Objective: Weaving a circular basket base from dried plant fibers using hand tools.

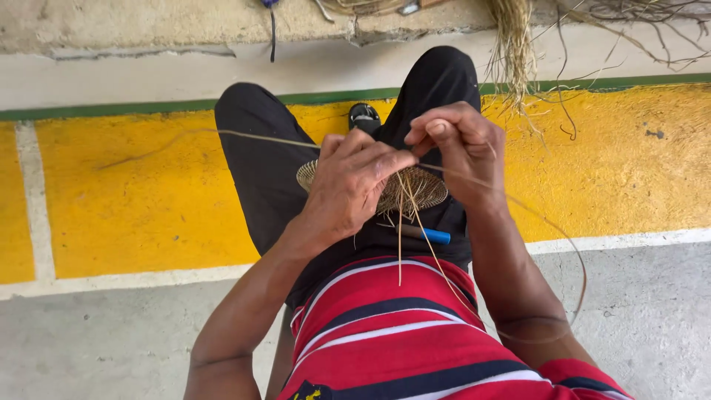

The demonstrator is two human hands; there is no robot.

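One round woven mat (422, 189) rests on the seated person's lap, over black trousers (259, 163). The left hand (348, 185) lies over the mat, fingers curled to grip its edge. Just above the mat, the right hand (459, 148) pinches one thin straw strand (548, 222). One blue-tipped tool (426, 235) lies just below the mat. One bundle of straw (511, 44) lies well beyond it.

One woven disc (415, 189), one blue-tipped tool (426, 235), two hands (348, 185).
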